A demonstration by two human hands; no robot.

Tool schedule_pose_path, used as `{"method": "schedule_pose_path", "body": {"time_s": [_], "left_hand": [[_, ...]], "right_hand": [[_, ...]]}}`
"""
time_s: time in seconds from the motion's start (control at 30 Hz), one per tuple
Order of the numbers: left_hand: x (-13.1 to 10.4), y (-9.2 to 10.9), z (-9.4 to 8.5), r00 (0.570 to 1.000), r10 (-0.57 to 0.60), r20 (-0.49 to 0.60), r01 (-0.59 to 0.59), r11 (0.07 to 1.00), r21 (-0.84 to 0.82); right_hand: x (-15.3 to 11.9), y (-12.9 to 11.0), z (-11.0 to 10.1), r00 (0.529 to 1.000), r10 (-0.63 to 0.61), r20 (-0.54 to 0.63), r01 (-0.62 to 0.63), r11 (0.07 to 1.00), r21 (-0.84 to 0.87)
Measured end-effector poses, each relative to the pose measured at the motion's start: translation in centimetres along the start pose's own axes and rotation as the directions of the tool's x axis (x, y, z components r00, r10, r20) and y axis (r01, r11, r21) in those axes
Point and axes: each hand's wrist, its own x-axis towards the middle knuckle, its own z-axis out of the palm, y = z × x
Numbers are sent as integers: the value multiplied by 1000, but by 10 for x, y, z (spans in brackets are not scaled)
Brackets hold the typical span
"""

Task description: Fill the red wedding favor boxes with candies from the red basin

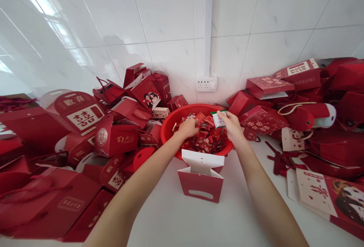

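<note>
A red plastic basket (167, 124) stands against the wall, filled with small red-wrapped packets (206, 141). My left hand (188, 128) reaches into the basket's left part, its fingers curled down at the packets; what they hold, if anything, is hidden. Over the right part of the basket, my right hand (231, 124) pinches a small white and green packet (219, 119). In front of the basket, between my forearms, a red box (200, 186) stands upright on the white table (182, 224) with its top flaps open.
Red gift boxes and bags are heaped at the left (116, 137) and the right (264, 120). A socket (206, 84) sits on the tiled wall behind the basket. A flat printed box (330, 197) lies at the lower right.
</note>
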Motion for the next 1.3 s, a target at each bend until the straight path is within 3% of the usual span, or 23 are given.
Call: {"method": "schedule_pose_path", "body": {"time_s": [0.27, 0.5, 0.63, 0.83, 1.07, 1.2, 1.3], "left_hand": [[8, -10, 5, 997, 29, -69, -40, 985, -165], [2, -8, -1, 982, -97, -163, 51, 962, -267], [0, -4, -5, 966, -111, -233, 11, 919, -395], [5, 1, -2, 961, -43, -274, -123, 818, -562], [6, 1, 0, 942, 75, -327, -277, 722, -634], [8, -5, 5, 943, 93, -320, -277, 754, -595], [11, -8, 11, 939, 171, -299, -311, 793, -523]], "right_hand": [[0, 0, 0, 1000, 7, 7, -7, 1000, 8], [0, 1, 0, 1000, 9, 17, -9, 1000, 5], [1, 1, -1, 1000, 15, 22, -15, 1000, 8], [0, 0, -1, 998, 50, 45, -50, 999, 3], [1, 2, 2, 991, 114, 66, -115, 993, 3], [3, 5, 1, 993, 111, 46, -113, 993, 27], [5, 7, 0, 995, 97, 33, -98, 995, 35]]}}
